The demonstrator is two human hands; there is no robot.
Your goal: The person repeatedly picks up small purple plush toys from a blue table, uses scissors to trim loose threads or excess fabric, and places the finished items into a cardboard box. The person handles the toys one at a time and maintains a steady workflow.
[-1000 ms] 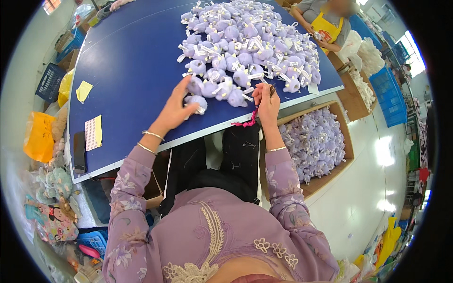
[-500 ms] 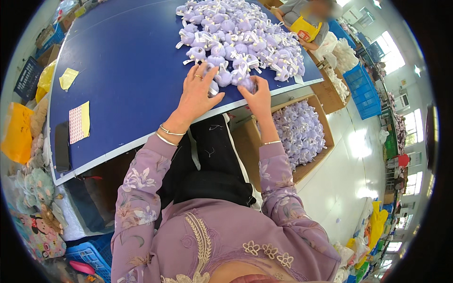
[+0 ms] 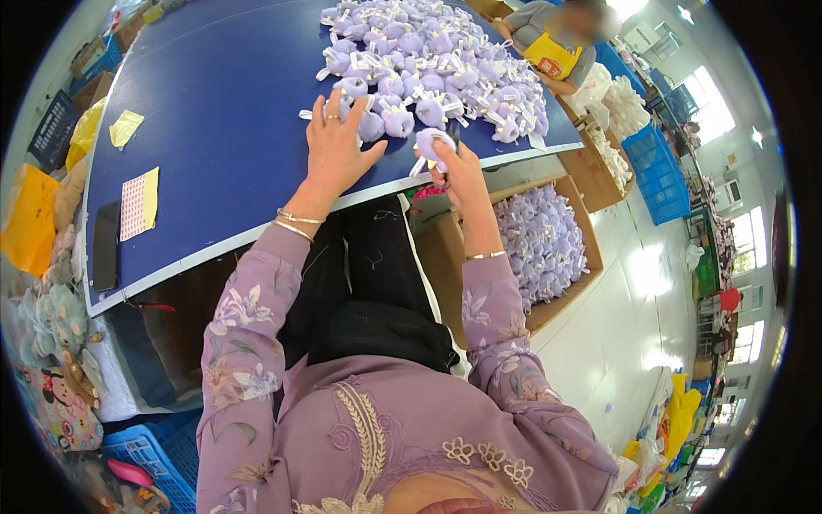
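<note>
My right hand (image 3: 461, 178), at the table's near edge, is closed on a small lilac plush toy (image 3: 435, 144) with white tags. A slim dark tool (image 3: 453, 130) pokes up beside its fingers; its kind is too small to make out. My left hand (image 3: 336, 156) lies with fingers spread over the blue table (image 3: 214, 163), and its fingertips touch or nearly touch loose plush toys (image 3: 371, 128) at the front of the heap. That large heap of matching plush toys (image 3: 428, 51) covers the far right of the table.
Under the table's right edge, a cardboard box (image 3: 556, 313) holds many lilac toys (image 3: 544, 244). A phone (image 3: 105, 248) and a sticker sheet (image 3: 139, 204) lie at the left. Beyond the far right corner sits a person in a yellow apron (image 3: 552, 58), near a blue crate (image 3: 658, 171).
My right hand has lifted a plush toy off the front of the heap and drawn it slightly toward me. My left hand has shifted left, fingers spread.
</note>
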